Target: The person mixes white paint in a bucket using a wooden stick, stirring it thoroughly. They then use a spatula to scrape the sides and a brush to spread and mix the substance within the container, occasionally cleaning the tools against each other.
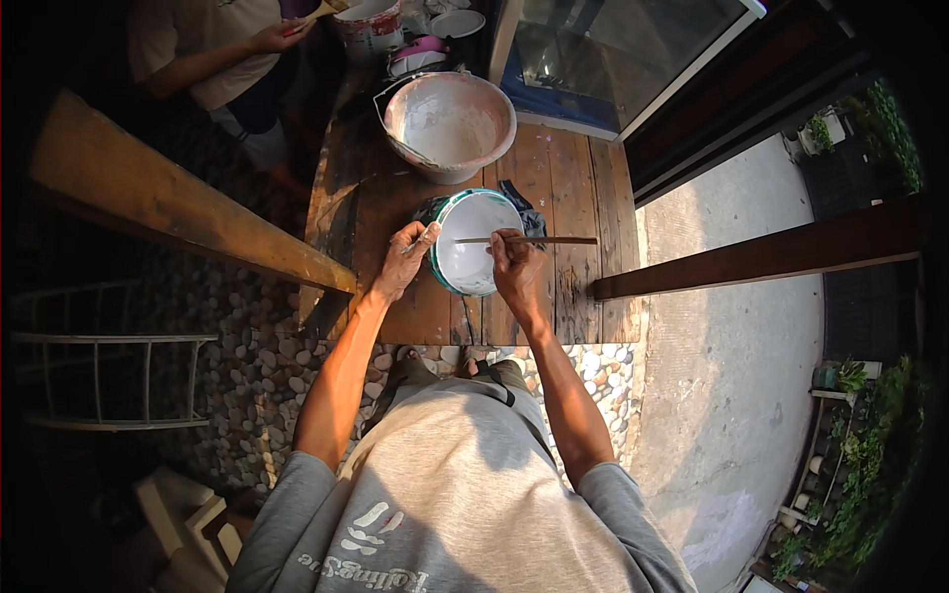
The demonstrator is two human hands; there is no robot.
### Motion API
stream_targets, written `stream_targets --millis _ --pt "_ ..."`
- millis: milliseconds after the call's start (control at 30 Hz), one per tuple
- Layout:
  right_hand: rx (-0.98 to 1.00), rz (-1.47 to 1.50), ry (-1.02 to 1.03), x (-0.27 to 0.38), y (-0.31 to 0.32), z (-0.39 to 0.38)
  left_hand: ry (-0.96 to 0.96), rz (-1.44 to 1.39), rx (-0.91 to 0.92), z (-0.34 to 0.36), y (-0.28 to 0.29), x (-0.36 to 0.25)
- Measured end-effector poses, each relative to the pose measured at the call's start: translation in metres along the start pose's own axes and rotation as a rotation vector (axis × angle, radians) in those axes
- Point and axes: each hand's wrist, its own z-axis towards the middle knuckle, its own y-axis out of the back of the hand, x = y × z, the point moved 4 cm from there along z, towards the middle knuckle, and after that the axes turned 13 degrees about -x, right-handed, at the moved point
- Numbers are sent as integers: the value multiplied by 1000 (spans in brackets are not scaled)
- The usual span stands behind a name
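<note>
A round bucket (473,192) with a teal rim stands on the wooden tabletop, holding white paint (465,265). My left hand (405,259) is closed on the bucket's left rim, thumb up on the edge. In my right hand (518,263), fingers are wrapped round a thin wooden stick (565,240). It lies nearly level across the bucket's mouth. One end is over or in the paint, and the other sticks out past the right rim. Whether the tip is dipped is hard to make out.
Beyond the bucket sits a paint-stained basin (450,124) with a wire handle. Dark cloth (522,206) lies by the bucket's right side. A framed glass panel (593,64) stands at the far right of the table (583,198). Another person (222,49) holds a brush-like tool at the far left.
</note>
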Motion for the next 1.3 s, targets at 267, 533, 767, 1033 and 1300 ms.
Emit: stream_targets --millis 267,533,767,1033,1300 --pt "116 -133 -69 -4 21 -12 6 -58 -21 3 -4 -1" --pt "15 -80 189 21 -4 22 15 -50 -31 1 2 1" --pt "208 -133 19 16 2 13 -2 -76 -65 5 4 7" --pt "216 -223 111 32 -19 33 263 -435 -61 -8 20 13" --pt "433 -172 143 50 -40 25 452 -578 -247 -28 35 54"
